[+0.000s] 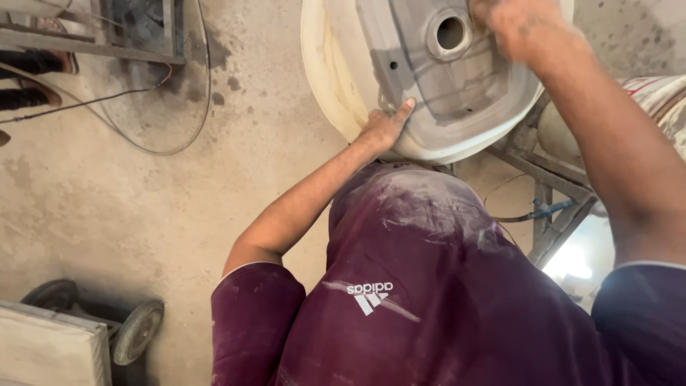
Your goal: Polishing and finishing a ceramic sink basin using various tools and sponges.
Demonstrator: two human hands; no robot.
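A white ceramic basin (343,78) lies upside down in front of me, its grey unglazed underside and round drain hole (449,33) facing up. My left hand (384,126) presses flat against the basin's near rim, thumb up along its edge. My right hand (525,27) rests on the basin's top near the drain hole; it is blurred and its fingers are hard to make out. My dusty maroon shirt fills the lower middle of the view.
The basin sits on a metal frame stand (550,207) at the right, with a hose beneath. A wheeled cart (136,330) with a board stands at the lower left. A cable (128,93) loops over the concrete floor by a metal frame at top left.
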